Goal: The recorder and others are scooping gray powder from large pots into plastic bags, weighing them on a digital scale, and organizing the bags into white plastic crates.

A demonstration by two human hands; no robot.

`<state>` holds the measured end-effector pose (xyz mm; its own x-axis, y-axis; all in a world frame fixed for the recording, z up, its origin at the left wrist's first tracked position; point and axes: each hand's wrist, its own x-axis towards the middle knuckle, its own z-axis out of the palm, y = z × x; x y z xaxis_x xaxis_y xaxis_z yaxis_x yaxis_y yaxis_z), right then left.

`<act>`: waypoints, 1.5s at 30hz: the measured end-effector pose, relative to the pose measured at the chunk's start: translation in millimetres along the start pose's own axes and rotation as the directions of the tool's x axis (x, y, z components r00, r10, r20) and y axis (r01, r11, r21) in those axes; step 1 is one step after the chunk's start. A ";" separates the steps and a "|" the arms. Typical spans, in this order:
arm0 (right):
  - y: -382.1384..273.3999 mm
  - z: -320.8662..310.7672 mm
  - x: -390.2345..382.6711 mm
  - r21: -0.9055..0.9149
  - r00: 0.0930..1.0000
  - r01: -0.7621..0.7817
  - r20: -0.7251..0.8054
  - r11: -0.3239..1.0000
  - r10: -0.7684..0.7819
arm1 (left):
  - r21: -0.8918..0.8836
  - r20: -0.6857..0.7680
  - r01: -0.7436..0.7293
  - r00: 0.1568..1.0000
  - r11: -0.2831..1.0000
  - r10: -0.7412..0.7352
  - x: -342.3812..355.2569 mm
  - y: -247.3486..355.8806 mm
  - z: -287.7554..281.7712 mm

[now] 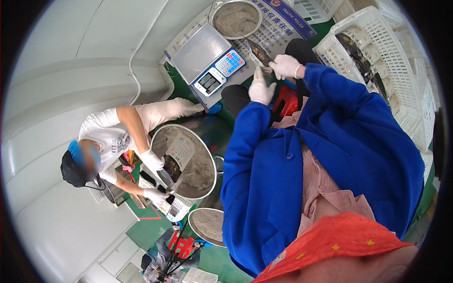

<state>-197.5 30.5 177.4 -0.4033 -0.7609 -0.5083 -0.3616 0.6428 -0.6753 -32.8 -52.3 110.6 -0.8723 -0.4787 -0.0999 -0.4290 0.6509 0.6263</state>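
Left side first: co-worker (106,134) has a printed pouch (181,150) over the large steel bowl (215,165). Any tip there could dump grey fill on the floor; low risk for this station.

Next, the scale (230,62) on the desk (288,40), just beside the smaller steel bowl (234,37). Bowl or sleeve leaning on the pan would skew a reading; can't tell if the rim touches it. A knock on that bowl could spill its grey fill (236,20) over the desk.

Dark pouch (258,53) is the main worry: up at the desk's near edge, slanted, far end near the bowl, near end at the hands. Left hand (261,88) is open, thumb spread, fingertips at the pouch's near edge; contact unclear. Right hand (285,66) is curled, pinching the near end — looks like it carries most of the load. If the gloved pinch slips, pouch likely drops toward the lap or the red stool (287,101). Can't tell if the mouth is open; if so, more slant could mean a spill.

Far right, white crate (394,52) holds packs (351,47), close to the right elbow — swing wide and the sleeve could catch its rim.
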 end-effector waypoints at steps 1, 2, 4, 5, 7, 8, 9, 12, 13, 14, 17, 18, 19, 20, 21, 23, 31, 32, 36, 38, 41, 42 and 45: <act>-3.3 11.0 2.9 0.098 0.999 -0.028 0.028 0.995 0.026 | -0.033 -0.129 -0.015 0.992 0.999 0.011 -0.7 8.9 17.1; -5.2 18.8 5.6 0.133 1.000 -0.006 0.020 0.991 0.004 | -0.063 -0.226 -0.013 0.974 0.998 -0.001 5.8 13.5 29.7; -54.4 45.3 1.9 0.155 0.992 0.077 0.091 0.985 -0.092 | -0.328 -0.344 0.069 0.920 0.942 -0.187 8.1 -49.0 54.6; -52.0 48.3 6.6 0.150 0.992 0.076 0.091 0.986 -0.090 | -0.332 -0.345 0.067 0.920 0.941 -0.187 13.1 -51.5 57.4; -48.0 54.6 16.3 0.149 0.987 0.160 -0.021 0.976 -0.159 | -0.532 -0.307 0.118 0.896 0.838 -0.321 18.6 -55.9 46.8; -22.1 39.0 21.8 0.212 0.997 0.057 0.030 0.976 -0.065 | -0.633 -0.195 0.186 0.901 0.751 -0.387 28.7 -13.6 35.3; -28.5 39.1 20.5 0.211 0.997 0.064 0.036 0.975 -0.074 | -0.632 -0.203 0.187 0.897 0.752 -0.393 26.2 -18.6 26.4; -43.0 35.0 19.7 0.166 0.956 0.255 0.106 0.953 -0.274 | -0.238 -0.402 0.183 0.876 0.954 -0.268 17.7 -20.7 -4.2; -43.5 34.1 19.1 0.164 0.956 0.254 0.104 0.953 -0.273 | -0.228 -0.421 0.148 0.876 0.962 -0.234 19.7 -27.0 -6.7; -43.8 33.3 19.1 -0.118 0.916 0.387 -0.067 0.915 -0.396 | -0.232 -0.465 0.108 0.861 0.967 -0.208 19.1 -24.0 -10.9; -71.0 18.2 11.2 -0.524 0.725 0.491 -0.197 0.696 -0.660 | -0.190 -0.512 0.130 0.833 0.973 -0.211 15.6 -25.0 -23.5; -76.0 10.0 12.2 -0.628 0.583 0.534 -0.213 0.567 -0.784 | -0.143 -0.512 0.168 0.831 0.975 -0.218 16.6 -25.0 -25.9; -77.7 3.6 16.7 -0.724 0.422 0.543 -0.203 0.426 -0.884 | -0.144 -0.512 0.165 0.831 0.976 -0.216 16.3 -26.0 -28.7; -77.5 0.0 22.4 -0.724 0.421 0.543 -0.204 0.425 -0.884 | -0.094 -0.534 0.122 0.831 0.988 -0.154 15.2 -27.5 -31.8; -76.5 -2.0 29.5 -0.812 0.404 0.501 -0.087 0.300 -0.911 | -0.043 -0.552 0.078 0.829 0.996 -0.089 14.9 -30.3 -34.0; -74.3 3.9 37.7 -0.876 0.391 0.455 0.031 0.164 -0.920 | 0.030 -0.550 0.052 0.835 0.998 -0.027 12.9 -34.9 -38.1; -57.8 25.4 70.3 -0.855 0.430 0.519 0.286 -0.025 -0.856 | 0.411 -0.367 -0.154 0.874 0.898 0.318 18.1 -32.6 -59.1; -55.3 22.7 72.9 -0.845 0.414 0.534 0.276 -0.014 -0.867 | 0.459 -0.322 -0.172 0.883 0.872 0.343 19.7 -33.4 -60.5; -46.1 -5.7 88.8 -0.841 0.375 0.541 0.260 -0.018 -0.890 | 0.546 -0.267 -0.174 0.891 0.820 0.367 23.2 -39.2 -62.7; -31.6 -36.1 100.1 -0.858 0.406 0.514 0.223 0.019 -0.886 | 0.566 -0.255 -0.181 0.889 0.804 0.380 25.5 -39.5 -64.8; -16.7 -67.0 99.4 -0.950 0.575 0.312 0.163 0.031 -0.801 | 0.548 -0.243 -0.206 0.888 0.811 0.390 25.1 -38.9 -63.4; -17.4 -72.1 95.5 -0.950 0.583 0.304 0.127 0.070 -0.803 | 0.551 -0.238 -0.220 0.883 0.805 0.404 25.4 -38.0 -62.7; -28.3 -63.7 80.5 -0.891 0.513 0.434 0.120 0.136 -0.850 | 0.554 -0.238 -0.220 0.882 0.803 0.406 27.0 -37.1 -60.4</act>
<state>-273.3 -43.3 189.6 0.2016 -0.9473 0.2491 -0.9727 -0.1639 0.1641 -26.2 -124.9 131.4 -0.8880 -0.2981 0.3502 -0.2825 0.9544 0.0962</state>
